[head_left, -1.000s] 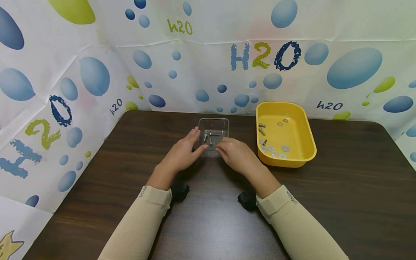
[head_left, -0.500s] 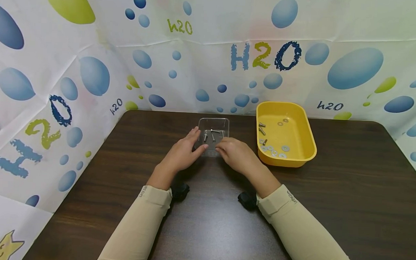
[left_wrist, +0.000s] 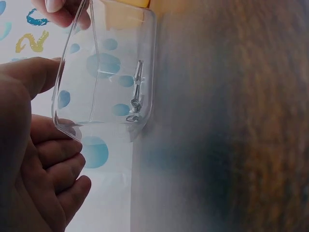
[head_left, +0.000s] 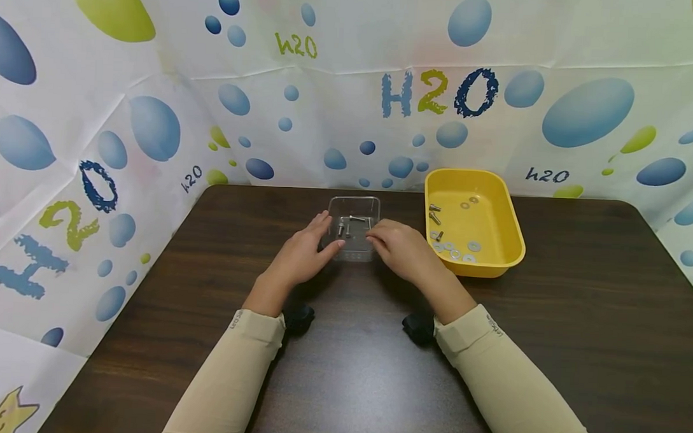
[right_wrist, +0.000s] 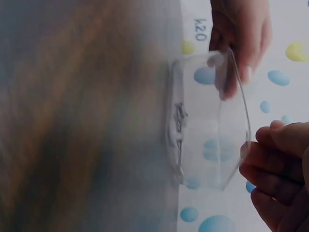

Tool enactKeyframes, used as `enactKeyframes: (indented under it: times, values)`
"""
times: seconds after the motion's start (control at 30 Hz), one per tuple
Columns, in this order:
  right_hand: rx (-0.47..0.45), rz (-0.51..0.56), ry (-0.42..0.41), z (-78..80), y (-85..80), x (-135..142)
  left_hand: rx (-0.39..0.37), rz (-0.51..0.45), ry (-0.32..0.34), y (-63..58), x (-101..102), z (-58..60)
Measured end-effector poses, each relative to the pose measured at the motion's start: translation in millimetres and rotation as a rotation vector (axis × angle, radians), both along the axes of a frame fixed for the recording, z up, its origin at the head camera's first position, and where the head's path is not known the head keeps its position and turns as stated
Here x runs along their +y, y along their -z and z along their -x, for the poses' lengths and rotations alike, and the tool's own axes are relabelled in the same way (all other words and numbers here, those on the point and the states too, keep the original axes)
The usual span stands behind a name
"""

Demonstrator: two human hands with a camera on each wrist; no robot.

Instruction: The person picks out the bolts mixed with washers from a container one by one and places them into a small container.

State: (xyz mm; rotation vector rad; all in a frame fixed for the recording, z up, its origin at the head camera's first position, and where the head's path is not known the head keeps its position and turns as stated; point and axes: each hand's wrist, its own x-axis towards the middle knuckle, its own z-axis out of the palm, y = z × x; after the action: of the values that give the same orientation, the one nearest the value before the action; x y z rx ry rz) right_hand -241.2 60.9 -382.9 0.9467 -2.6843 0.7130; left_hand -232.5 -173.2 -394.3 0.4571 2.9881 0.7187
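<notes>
In the head view, a small clear plastic box point(head_left: 353, 255) stands near the table's far edge with several metal bolts point(head_left: 340, 229) inside. My left hand point(head_left: 302, 256) holds its near left corner, thumb at the near rim and fingers along the left wall. The left wrist view shows the thumb point(left_wrist: 46, 72) at the rim and the other fingers behind the corner. My right hand point(head_left: 405, 247) is at the box's right side, fingers loosely bent. In the right wrist view its fingertips point(right_wrist: 248, 150) are right at the rim, with nothing visible between them and the thumb.
A yellow tub point(head_left: 502, 254) stands right of the box, just beyond my right hand. It holds several bolts point(head_left: 435, 218) and flat washers point(head_left: 474, 246). Behind the dark wooden table point(head_left: 578, 301) hangs a white sheet point(head_left: 339, 89) with printed drops.
My right hand has shifted slightly right and away from me. The small bolts inside the box have changed position. My left hand stays at the corner; the head view has shifted slightly.
</notes>
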Motion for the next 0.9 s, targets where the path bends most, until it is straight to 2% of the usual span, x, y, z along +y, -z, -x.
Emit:
enactKeyframes:
  times: [0.17,0.33,0.5,0.67,0.9]
  values:
    - [0.021,0.066,0.042,5.4,-4.0,15.6,0.003,-0.002,-0.003,-1.9,1.3,0.7]
    - [0.004,0.103,0.082,10.4,-10.9,35.3,0.017,-0.010,0.009,-5.1,4.7,0.2]
    - [-0.075,0.122,0.167,14.6,-17.2,55.1,0.046,-0.017,0.024,-8.8,10.6,-1.6]
    - [-0.162,0.125,0.265,20.2,-15.2,71.8,0.059,-0.012,0.053,-12.5,19.5,-5.5]
    - [-0.228,0.099,0.308,29.1,-5.2,86.5,0.087,-0.014,0.113,-17.3,42.0,-9.4]
